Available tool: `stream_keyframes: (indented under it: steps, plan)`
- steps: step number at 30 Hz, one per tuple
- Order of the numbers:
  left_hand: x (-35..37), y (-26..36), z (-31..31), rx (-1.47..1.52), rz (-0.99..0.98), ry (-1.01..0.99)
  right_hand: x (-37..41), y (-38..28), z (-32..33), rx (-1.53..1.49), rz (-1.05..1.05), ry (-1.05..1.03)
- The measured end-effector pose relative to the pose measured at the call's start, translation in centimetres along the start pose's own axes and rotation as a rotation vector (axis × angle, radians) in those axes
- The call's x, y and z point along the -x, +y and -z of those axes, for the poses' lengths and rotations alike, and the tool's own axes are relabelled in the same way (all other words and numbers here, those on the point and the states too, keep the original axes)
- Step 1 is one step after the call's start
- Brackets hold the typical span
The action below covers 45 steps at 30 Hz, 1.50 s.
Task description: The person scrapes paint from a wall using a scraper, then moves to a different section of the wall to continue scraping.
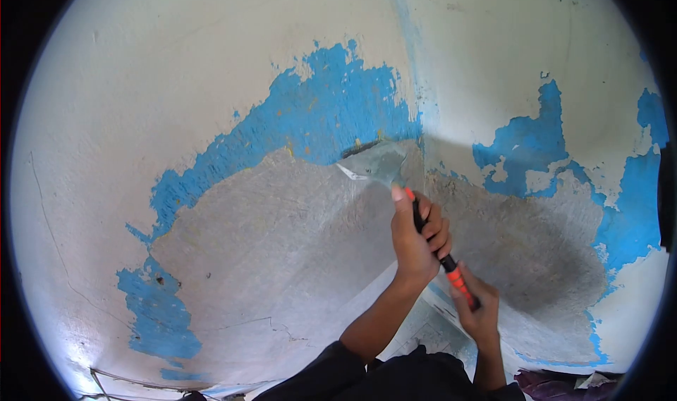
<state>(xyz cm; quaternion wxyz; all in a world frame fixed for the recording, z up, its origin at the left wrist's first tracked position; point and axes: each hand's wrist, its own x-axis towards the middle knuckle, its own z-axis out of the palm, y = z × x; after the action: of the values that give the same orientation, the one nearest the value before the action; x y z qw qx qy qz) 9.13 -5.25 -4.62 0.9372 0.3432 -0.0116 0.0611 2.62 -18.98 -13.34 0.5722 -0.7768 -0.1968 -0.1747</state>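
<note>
Both of my hands grip a wide paint scraper (377, 163) with a black and orange handle. My left hand (416, 239) is wrapped around the upper handle, its thumb lying along the shaft close to the blade. Lower down, my right hand (479, 302) closes on the orange end of the handle. The scraper's metal blade lies against the wall near the corner, where blue paint (317, 112) borders bare grey plaster (282, 218). A dark line, perhaps a shadow or a lifted paint edge, runs along the blade's upper side.
Two walls meet at a corner (422, 147) just right of the blade. Cream paint (176, 63) surrounds the stripped area. More blue patches (525, 147) show on the right wall. Below my arms is a tiled floor (430, 330). Dark reddish cloth (564, 385) lies at the lower right.
</note>
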Motion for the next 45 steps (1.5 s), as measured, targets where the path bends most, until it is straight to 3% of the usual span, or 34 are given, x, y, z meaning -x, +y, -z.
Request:
stream_keyframes:
  steps: [5, 9, 16, 20, 26, 32, 38, 45]
  plan:
    - [0.3, -1.0, 1.1, 0.011, 0.008, -0.002, 1.0, 0.2, 0.8, -0.007, -0.059, -0.087]
    - [-0.4, -0.3, 0.1, -0.033, -0.015, 0.021, -0.3, 1.0, -0.1, -0.017, 0.044, -0.002]
    - [0.4, -1.4, 1.0, -0.026, -0.024, 0.051, 0.7, 1.4, 0.8, 0.0, -0.019, -0.079]
    - [-0.7, -1.4, 1.1, -0.004, -0.069, 0.001, -0.6, 3.0, -0.7, -0.018, 0.089, 0.016]
    - [-0.3, -1.8, 1.3, 0.008, -0.088, 0.01, -0.3, 2.5, 0.0, -0.005, 0.075, 0.011]
    - [-2.0, -2.0, 0.5, 0.095, -0.147, -0.115, -2.5, 3.4, 0.6, 0.062, 0.128, 0.051]
    - [-1.6, -3.4, 2.1, 0.07, -0.11, -0.102, -0.7, 4.1, 0.5, 0.028, 0.055, 0.016]
    - [-2.1, -2.7, -0.2, 0.121, -0.137, -0.09, -2.8, 2.6, 2.1, 0.031, 0.02, 0.017]
